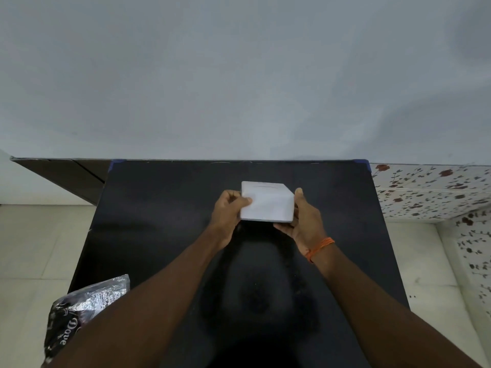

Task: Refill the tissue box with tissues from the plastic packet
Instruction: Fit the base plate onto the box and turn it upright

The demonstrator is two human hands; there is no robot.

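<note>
A plain white tissue box (268, 201) is held a little above the black table (164, 208), tilted with a broad face toward me. My left hand (229, 216) grips its left side, thumb on the near face. Cupping the right side and bottom edge is my right hand (303, 221), which wears an orange thread at the wrist. A faint slot shows on the box's top face. The plastic packet (79, 312), dark with silver print, lies at the table's near left corner, partly hidden by my left forearm.
The table stands against a pale grey wall (239, 75). A dark wooden piece (69, 176) sits to the left on the floor. White floral-patterned tiles (430, 192) are at the right. Light floor tiles (34, 248) surround the table.
</note>
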